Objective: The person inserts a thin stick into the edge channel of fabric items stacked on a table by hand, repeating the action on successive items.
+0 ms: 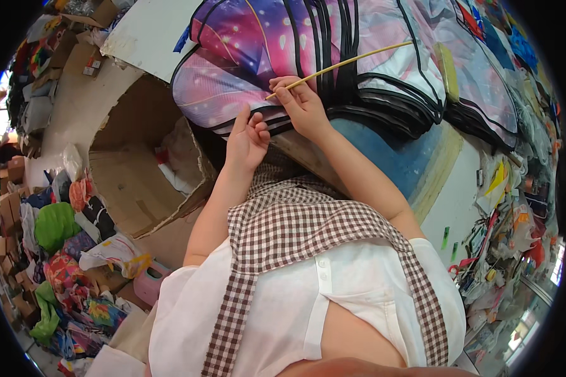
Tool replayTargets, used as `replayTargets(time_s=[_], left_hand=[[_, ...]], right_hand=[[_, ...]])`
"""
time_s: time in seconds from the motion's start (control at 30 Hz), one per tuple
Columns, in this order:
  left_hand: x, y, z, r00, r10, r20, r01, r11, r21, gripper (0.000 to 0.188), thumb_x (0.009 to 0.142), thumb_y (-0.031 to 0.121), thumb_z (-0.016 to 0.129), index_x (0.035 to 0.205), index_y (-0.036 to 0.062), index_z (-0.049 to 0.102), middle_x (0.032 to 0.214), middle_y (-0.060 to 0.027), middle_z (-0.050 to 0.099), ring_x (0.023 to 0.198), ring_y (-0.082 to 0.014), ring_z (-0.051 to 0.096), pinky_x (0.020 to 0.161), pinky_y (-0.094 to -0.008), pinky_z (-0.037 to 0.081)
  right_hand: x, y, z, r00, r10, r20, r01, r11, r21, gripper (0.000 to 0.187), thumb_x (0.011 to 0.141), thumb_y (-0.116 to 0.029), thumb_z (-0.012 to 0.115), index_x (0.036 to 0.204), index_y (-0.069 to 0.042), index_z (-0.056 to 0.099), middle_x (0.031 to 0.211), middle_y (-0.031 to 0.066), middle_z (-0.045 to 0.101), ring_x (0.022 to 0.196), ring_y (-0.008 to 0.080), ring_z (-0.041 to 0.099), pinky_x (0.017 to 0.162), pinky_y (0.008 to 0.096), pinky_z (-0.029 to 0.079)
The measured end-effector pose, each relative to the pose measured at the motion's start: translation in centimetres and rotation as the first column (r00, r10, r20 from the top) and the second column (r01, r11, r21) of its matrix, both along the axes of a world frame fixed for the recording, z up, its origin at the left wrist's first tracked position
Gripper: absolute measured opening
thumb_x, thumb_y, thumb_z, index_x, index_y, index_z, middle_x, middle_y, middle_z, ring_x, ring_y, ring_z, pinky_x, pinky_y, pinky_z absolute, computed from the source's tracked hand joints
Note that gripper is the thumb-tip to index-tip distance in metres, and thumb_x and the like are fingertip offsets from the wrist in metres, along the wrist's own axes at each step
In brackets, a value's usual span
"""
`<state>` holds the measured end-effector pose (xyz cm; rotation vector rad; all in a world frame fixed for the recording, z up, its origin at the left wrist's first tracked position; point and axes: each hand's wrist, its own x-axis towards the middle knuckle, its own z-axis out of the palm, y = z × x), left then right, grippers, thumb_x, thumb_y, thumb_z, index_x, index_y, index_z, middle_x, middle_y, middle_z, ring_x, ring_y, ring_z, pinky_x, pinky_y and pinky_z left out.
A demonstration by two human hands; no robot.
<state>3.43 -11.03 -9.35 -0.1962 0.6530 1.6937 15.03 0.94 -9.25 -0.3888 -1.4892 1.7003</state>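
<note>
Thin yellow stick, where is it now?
In the head view's upper middle, the right hand holds the thin yellow stick over black-edged pink-purple fabric.

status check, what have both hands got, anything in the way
Right hand gripping yellow stick. Left hand loosely open, looks empty. Stick above fabric pile, contact unclear. Nothing visibly blocking either hand.

Cardboard box (129, 198) – open, torn-edged, green bundle (56, 225), pink container (149, 284)
</note>
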Motion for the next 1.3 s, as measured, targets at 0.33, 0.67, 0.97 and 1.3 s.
replayTargets(time_s=[0.33, 0.67, 0.97, 1.3], left_hand=[[0.8, 0.2, 0.2, 0.752, -0.164, -0.639, -0.148, 0.902, -0.405, 0.045, 0.095, 0.041, 0.058, 0.091, -0.004, 0.061, 0.068, -0.0086, 0.064, 0.056, -0.0147, 0.06, 0.052, -0.0245, 0.049], [1.3, 0.9, 0.7, 0.819, -0.108, -0.563, -0.134, 0.919, -0.371, 0.04, 0.097, 0.035, 0.057, 0.08, -0.0013, 0.062, 0.072, -0.0081, 0.065, 0.057, -0.014, 0.061, 0.05, -0.0244, 0.048], [2.1, 1.2, -0.3, 0.644, -0.044, -0.763, -0.298, 0.905, -0.303, 0.049, 0.097, 0.035, 0.057, 0.06, 0.0041, 0.053, 0.051, -0.0033, 0.051, 0.04, -0.0117, 0.048, 0.04, -0.0245, 0.039], [1.9, 1.1, -0.4, 0.641, -0.049, -0.766, -0.271, 0.919, -0.285, 0.05, 0.097, 0.037, 0.056, 0.06, 0.0041, 0.054, 0.052, -0.004, 0.052, 0.041, -0.0126, 0.049, 0.04, -0.0245, 0.038]], right_hand=[[-0.4, -0.5, -2.1, 0.999, 0.001, 0.042, -0.004, 0.998, 0.067, 0.016, 0.099, -0.011, 0.052, 0.109, 0.0, 0.056, 0.115, 0.0096, 0.056, 0.104, 0.0135, 0.055, 0.093, 0.0273, 0.044], [0.0, -0.4, -2.4, 0.995, -0.04, 0.094, 0.027, 0.989, 0.144, 0.015, 0.099, -0.01, 0.053, 0.106, 0.002, 0.056, 0.113, 0.0091, 0.056, 0.104, 0.0133, 0.055, 0.09, 0.0266, 0.046], [-0.1, -0.6, -1.3, 0.972, -0.173, 0.162, 0.094, 0.91, 0.403, 0.014, 0.092, -0.013, 0.062, 0.096, 0.0, 0.063, 0.103, 0.0106, 0.06, 0.096, 0.0233, 0.059, 0.08, 0.0316, 0.048], [0.3, -0.6, -0.8, 0.956, -0.196, 0.22, 0.071, 0.878, 0.474, 0.013, 0.092, -0.013, 0.061, 0.099, -0.002, 0.061, 0.105, 0.0103, 0.059, 0.098, 0.0218, 0.059, 0.081, 0.0312, 0.048]])
